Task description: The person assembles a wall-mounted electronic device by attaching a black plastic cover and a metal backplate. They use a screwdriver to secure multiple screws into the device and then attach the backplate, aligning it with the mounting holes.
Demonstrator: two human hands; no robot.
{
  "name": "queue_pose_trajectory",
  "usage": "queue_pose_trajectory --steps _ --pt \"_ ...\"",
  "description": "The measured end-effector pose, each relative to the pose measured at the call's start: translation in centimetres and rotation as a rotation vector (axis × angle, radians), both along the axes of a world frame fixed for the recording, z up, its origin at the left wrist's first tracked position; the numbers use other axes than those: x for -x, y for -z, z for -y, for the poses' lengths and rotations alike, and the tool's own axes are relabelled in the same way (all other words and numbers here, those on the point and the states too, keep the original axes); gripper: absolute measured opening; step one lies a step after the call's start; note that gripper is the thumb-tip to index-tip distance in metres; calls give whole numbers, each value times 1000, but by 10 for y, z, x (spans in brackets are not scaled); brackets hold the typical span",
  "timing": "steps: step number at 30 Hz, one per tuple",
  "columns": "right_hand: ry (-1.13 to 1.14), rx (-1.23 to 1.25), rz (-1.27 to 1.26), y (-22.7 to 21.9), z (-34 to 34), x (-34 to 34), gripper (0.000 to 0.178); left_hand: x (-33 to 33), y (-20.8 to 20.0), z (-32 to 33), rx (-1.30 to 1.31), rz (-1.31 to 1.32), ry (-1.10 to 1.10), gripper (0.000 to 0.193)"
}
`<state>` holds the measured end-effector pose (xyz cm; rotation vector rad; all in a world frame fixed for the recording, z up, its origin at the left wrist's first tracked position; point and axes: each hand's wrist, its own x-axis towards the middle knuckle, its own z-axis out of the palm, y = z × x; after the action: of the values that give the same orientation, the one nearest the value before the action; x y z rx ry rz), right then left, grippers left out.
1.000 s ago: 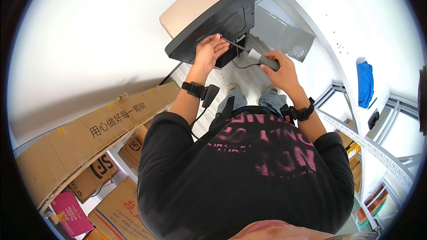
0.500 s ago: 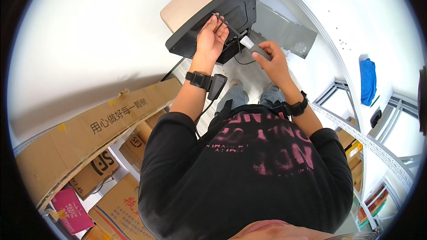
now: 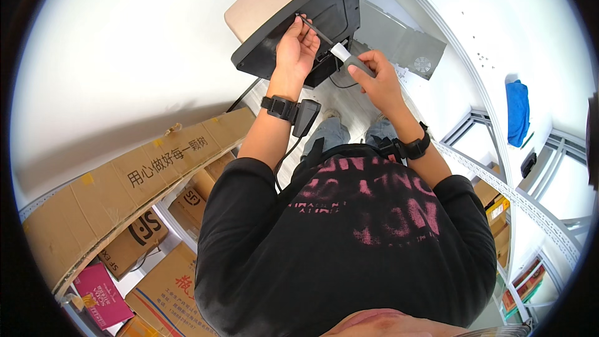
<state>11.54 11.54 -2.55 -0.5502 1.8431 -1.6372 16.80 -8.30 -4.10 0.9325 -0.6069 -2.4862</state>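
My right hand (image 3: 380, 81) is closed around the grey handle of a screwdriver (image 3: 340, 51) with a whitish collar and a long dark shaft. The shaft slants up and left to the back of a black, flat, panel-like device (image 3: 262, 43). Fingers curled, my left hand (image 3: 296, 50) is closed around the end of the shaft, against the panel. Whether a screw sits between those fingertips is too small to tell. The black device leans against a beige padded seat or block (image 3: 265, 0), and a dark cable (image 3: 342, 86) hangs from its lower part.
Behind the device stands a grey metal sheet (image 3: 399, 40) with a round vent. To the left, a long cardboard box (image 3: 125, 181) lies above shelved cartons (image 3: 168, 287). White metal shelving (image 3: 518, 203) runs along the right, with a blue cloth (image 3: 516, 112) beyond it.
My right hand and the screwdriver have shifted slightly up and to the left. The left hand has moved up a little, still at the shaft's end, and the black device has risen slightly.
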Motion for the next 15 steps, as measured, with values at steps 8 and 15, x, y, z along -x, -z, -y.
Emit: queue_pose_trajectory --steps 8,15 --pt "4 18 -10 -1 1 -1 29 -36 -24 10 1323 447 270 7" --pt "8 15 -219 1 1 -3 39 -19 -56 45 2185 579 185 33"
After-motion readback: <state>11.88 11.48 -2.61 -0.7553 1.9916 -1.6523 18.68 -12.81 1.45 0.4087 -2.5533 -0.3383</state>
